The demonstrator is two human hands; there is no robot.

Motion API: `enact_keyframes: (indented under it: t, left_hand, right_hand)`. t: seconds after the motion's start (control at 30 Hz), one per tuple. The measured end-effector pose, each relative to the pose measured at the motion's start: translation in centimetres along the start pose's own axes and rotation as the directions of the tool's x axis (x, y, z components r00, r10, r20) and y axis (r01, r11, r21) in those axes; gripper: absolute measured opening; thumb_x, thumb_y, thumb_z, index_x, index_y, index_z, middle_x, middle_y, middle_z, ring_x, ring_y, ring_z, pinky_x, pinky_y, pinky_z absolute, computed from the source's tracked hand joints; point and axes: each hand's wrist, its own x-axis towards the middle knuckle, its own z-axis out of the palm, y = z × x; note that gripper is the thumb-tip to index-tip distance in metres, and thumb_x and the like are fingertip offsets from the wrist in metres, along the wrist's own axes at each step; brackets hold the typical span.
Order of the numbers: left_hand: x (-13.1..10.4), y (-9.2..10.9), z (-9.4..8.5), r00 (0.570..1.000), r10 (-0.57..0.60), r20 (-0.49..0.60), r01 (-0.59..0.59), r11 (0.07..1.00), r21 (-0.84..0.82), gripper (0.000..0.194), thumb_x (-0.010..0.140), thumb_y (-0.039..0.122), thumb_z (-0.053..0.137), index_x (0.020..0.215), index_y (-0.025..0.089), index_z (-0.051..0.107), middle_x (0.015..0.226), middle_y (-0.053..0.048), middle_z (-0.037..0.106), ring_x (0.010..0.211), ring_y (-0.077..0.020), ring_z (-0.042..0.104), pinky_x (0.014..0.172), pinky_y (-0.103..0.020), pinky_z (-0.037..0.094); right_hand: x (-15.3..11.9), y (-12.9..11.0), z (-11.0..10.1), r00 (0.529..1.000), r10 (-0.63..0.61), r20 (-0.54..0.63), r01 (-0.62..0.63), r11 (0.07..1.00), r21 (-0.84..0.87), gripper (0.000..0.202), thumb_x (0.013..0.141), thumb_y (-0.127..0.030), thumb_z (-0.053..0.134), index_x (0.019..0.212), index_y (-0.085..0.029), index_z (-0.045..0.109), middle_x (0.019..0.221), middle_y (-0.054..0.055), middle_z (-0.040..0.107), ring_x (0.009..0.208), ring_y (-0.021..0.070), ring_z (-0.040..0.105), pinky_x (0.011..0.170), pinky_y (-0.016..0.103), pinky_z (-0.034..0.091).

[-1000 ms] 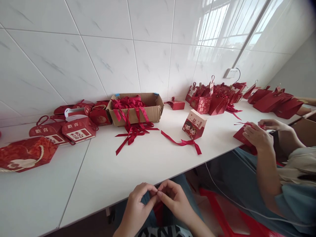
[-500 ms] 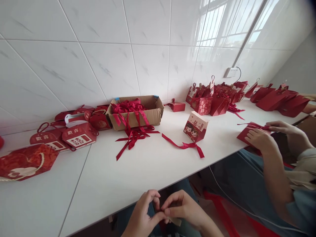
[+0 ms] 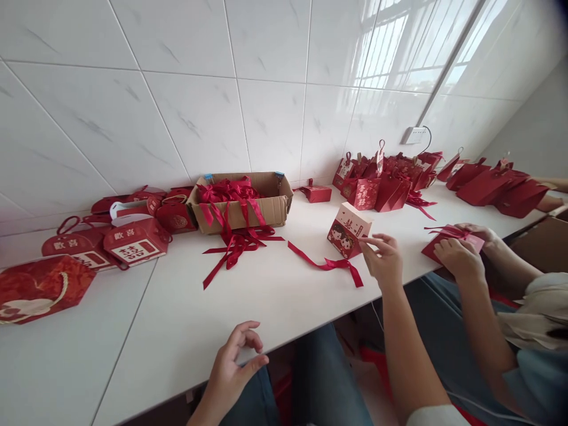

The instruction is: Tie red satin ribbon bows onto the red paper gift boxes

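My right hand (image 3: 385, 260) reaches over the white table, thumb and forefinger pinched at the right edge of a small red and cream gift box (image 3: 348, 229) printed with cartoon faces. Below those fingers a narrow tan bit shows; I cannot make out what it is. My left hand (image 3: 239, 364) hovers at the table's front edge, fingers loosely curved, thumb apart, nothing in it. In front of the box lies a loose red ribbon (image 3: 339, 264), tied into a small bow near its right end.
A cardboard box (image 3: 266, 213) of red ribbons stands by the tiled wall, some ribbons spilling out. Red gift boxes (image 3: 137, 242) crowd the left. More red boxes (image 3: 393, 189) fill the back right. A co-worker's hands (image 3: 461, 254) hold a red box (image 3: 432, 248) at right.
My hands were together over my lap, fingering something small. They have parted: the right moved up and right to the gift box, while the left shifted slightly left and opened.
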Motion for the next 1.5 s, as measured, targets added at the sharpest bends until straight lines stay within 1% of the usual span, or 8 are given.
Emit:
enact_keyframes:
  t: [0.1,0.3,0.57,0.63,0.8,0.87,1.03,1.5]
  left_hand:
    - [0.0,0.2,-0.1,1.0,0.004,0.01,-0.004,1.0,0.014,0.036,0.079,0.037,0.066,0.11,0.024,0.054,0.077,0.0,0.062,0.077,-0.0167,0.062,0.079,-0.029,0.051]
    - [0.1,0.4,-0.2,1.0,-0.006,0.011,0.005,0.999,0.04,0.028,0.082,0.037,0.062,0.106,0.023,0.057,0.078,-0.001,0.063,0.076,-0.0164,0.064,0.079,-0.029,0.052]
    - [1.0,2.6,0.1,0.991,0.079,-0.104,-0.071,0.995,0.071,0.034,0.082,0.032,0.062,0.113,0.023,0.053,0.1,-0.007,0.064,0.089,-0.0198,0.064,0.08,-0.033,0.053]
    - [2.1,4.9,0.2,0.955,0.21,-0.212,-0.193,0.977,0.095,0.048,0.081,0.028,0.063,0.125,0.026,0.043,0.118,-0.01,0.056,0.104,-0.0221,0.059,0.084,-0.034,0.052]
    - [5.7,11.1,-0.6,0.719,0.56,-0.411,-0.498,0.829,0.256,0.07,0.076,0.024,0.069,0.136,0.027,0.033,0.141,-0.014,0.038,0.129,-0.0289,0.039,0.099,-0.043,0.042]
    - [6.6,12.1,-1.2,0.74,0.565,-0.366,-0.494,0.825,0.274,0.058,0.077,0.027,0.068,0.129,0.024,0.043,0.131,-0.012,0.049,0.125,-0.0281,0.044,0.102,-0.044,0.039]
    - [7.1,11.0,-1.3,0.938,0.248,-0.243,-0.254,0.967,0.009,0.023,0.079,0.035,0.066,0.094,0.019,0.062,0.083,-0.003,0.066,0.078,-0.0189,0.065,0.071,-0.03,0.052]
    - [6.8,10.8,0.1,0.867,0.338,-0.367,-0.323,0.941,0.102,0.015,0.084,0.031,0.059,0.078,0.018,0.063,0.085,-0.003,0.066,0.085,-0.0176,0.063,0.079,-0.027,0.049]
  right_hand:
    - [2.0,1.4,1.9,0.996,-0.061,-0.066,0.055,0.995,-0.08,0.016,0.066,-0.033,0.073,0.077,-0.021,0.076,0.124,0.012,0.052,0.118,0.0317,0.042,0.092,0.047,0.041]
    - [2.7,2.0,5.2,0.978,-0.118,-0.171,0.119,0.993,-0.003,0.024,0.081,-0.033,0.057,0.084,-0.014,0.071,0.092,0.01,0.064,0.083,0.0201,0.061,0.078,0.036,0.051]
    - [1.0,-7.0,2.3,0.941,-0.289,-0.177,0.318,0.934,0.163,0.017,0.082,-0.034,0.061,0.083,-0.02,0.069,0.089,0.006,0.064,0.085,0.0201,0.062,0.078,0.036,0.05]
    - [-0.5,-9.3,1.9,0.944,-0.327,-0.035,0.324,0.905,0.276,0.012,0.082,-0.031,0.062,0.082,-0.021,0.07,0.086,0.004,0.064,0.083,0.0189,0.062,0.075,0.034,0.05]
    - [-5.5,-11.8,3.1,0.864,-0.326,0.383,0.11,0.865,0.49,0.009,0.081,-0.028,0.064,0.08,-0.023,0.071,0.081,0.004,0.064,0.076,0.0174,0.061,0.069,0.031,0.049]
    - [-7.1,-11.7,3.9,0.814,-0.317,0.487,0.016,0.85,0.526,0.011,0.081,-0.03,0.064,0.08,-0.023,0.071,0.078,0.003,0.063,0.074,0.0171,0.059,0.068,0.031,0.048]
    - [-8.9,-10.6,4.9,0.797,-0.242,0.553,-0.154,0.804,0.574,0.011,0.08,-0.033,0.067,0.079,-0.024,0.072,0.076,0.002,0.059,0.073,0.0166,0.056,0.067,0.03,0.047]
    - [-12.3,-10.4,6.4,0.928,-0.226,0.295,0.089,0.905,0.416,0.007,0.078,-0.034,0.07,0.077,-0.032,0.077,0.136,0.005,0.04,0.127,0.032,0.037,0.098,0.05,0.036]
